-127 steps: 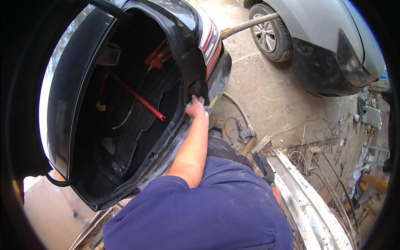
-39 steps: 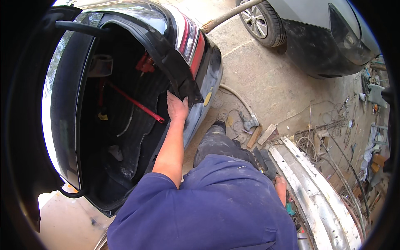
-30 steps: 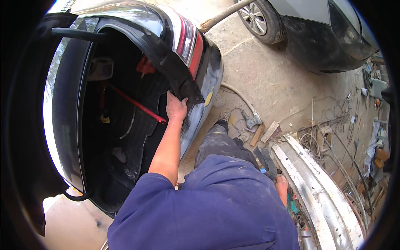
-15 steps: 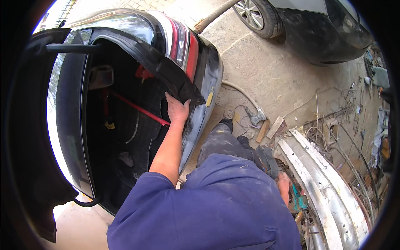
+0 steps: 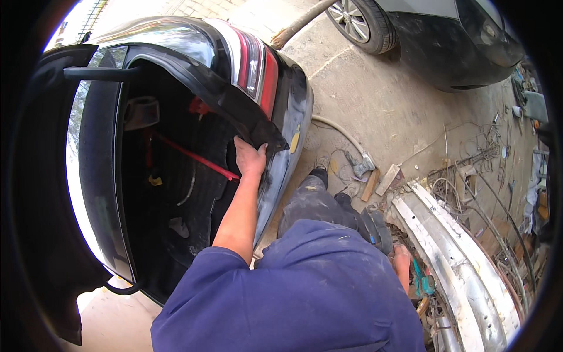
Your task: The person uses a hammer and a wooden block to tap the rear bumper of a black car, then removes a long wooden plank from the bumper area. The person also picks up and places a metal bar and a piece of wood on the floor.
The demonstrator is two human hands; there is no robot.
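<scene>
My left arm reaches to the open trunk of a black car [image 5: 158,35]. At the trunk's rear corner, my left hand [image 5: 250,159] is closed on the loose lower end of a black trim panel [image 5: 258,126], thumb and forefinger apart at its edge; the other fingertips are hidden. Beside it is the grey-sanded bumper [image 5: 284,149] with a small yellow patch. My right hand [image 5: 401,258] hangs low by my right hip, partly covered by my body and clothing. Its fingers cannot be made out. A teal power tool [image 5: 423,280] lies near it.
A red bar [image 5: 199,155] crosses inside the dark trunk. Sander-like grey tool [image 5: 359,164] with a hose lies on the floor by wood blocks [image 5: 370,183]. White metal bumper beams [image 5: 463,258], cables and scrap crowd the right. Another car [image 5: 451,53] stands at the back right.
Almost nothing differs. The view has shifted very slightly, and my left hand keeps its place on the black trim panel.
</scene>
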